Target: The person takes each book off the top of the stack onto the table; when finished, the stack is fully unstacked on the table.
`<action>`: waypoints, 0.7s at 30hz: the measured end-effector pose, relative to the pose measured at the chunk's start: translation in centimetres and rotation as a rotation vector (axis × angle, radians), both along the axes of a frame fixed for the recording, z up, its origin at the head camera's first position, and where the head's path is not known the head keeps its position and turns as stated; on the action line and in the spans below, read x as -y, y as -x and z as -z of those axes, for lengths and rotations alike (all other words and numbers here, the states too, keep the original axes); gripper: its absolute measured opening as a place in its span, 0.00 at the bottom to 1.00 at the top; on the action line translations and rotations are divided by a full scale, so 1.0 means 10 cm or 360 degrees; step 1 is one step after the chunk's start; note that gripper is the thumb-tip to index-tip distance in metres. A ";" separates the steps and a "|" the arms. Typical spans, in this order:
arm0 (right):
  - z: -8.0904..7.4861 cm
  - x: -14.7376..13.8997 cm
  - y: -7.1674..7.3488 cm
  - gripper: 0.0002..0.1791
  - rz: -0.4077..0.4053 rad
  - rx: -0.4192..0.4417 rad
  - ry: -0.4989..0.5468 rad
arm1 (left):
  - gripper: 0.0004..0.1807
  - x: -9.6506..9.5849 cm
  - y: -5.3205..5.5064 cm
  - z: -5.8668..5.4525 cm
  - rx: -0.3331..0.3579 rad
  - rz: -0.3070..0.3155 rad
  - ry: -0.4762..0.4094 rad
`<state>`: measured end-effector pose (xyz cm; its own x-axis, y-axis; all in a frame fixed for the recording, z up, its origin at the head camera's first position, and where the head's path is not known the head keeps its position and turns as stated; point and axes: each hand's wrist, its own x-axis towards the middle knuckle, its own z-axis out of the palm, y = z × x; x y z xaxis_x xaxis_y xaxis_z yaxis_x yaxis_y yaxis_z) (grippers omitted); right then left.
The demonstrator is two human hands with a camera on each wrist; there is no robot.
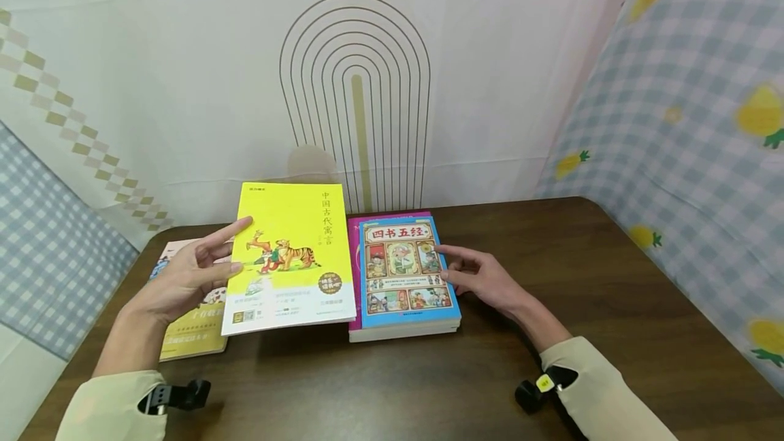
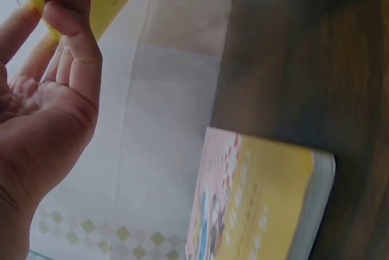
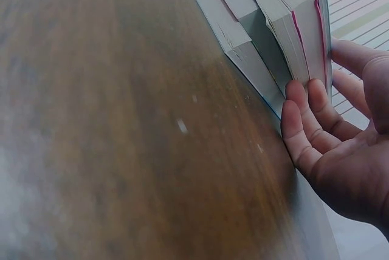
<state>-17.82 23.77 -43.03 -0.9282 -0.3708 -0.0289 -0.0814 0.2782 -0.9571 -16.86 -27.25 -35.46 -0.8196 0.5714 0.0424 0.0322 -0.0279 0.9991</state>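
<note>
My left hand point(image 1: 177, 278) pinches the left edge of a thin yellow book point(image 1: 288, 223), raised off the table. Its cover shows a tiger and a deer. In the left wrist view, fingers and thumb close on that book's edge. My right hand point(image 1: 484, 281) rests its fingertips against the right side of a book stack. A blue picture-covered book point(image 1: 407, 301) tops this stack, with a magenta book point(image 1: 354, 230) showing beneath. In the right wrist view, fingertips point(image 3: 292, 117) touch the stacked books' page edges point(image 3: 285, 23), with the fingers only slightly bent.
A pink and yellow-brown book point(image 1: 196, 339) lies at the left of the dark wooden table point(image 1: 380, 393), partly hidden by my left hand. A white patterned cloth point(image 1: 202, 87) hangs behind the table. Checked cloth with pineapples point(image 1: 692, 175) hangs at the right.
</note>
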 end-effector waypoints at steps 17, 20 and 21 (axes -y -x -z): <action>-0.01 0.01 -0.01 0.30 0.0009 -0.0016 -0.0021 | 0.39 0.23 0.01 0.29 0.0029 -0.0126 0.0315; 0.00 0.00 0.00 0.31 0.0011 -0.0012 -0.0019 | 0.40 0.21 0.01 0.36 0.0084 -0.0188 0.0445; 0.00 0.00 0.00 0.31 0.0010 -0.0010 -0.0018 | 0.40 0.21 0.02 0.39 0.0102 -0.0191 0.0465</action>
<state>-17.79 23.76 -43.07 -0.9307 -0.3647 -0.0270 -0.0858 0.2897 -0.9533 -17.02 -29.31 -39.36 -0.8777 0.4508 -0.1629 -0.0452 0.2604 0.9644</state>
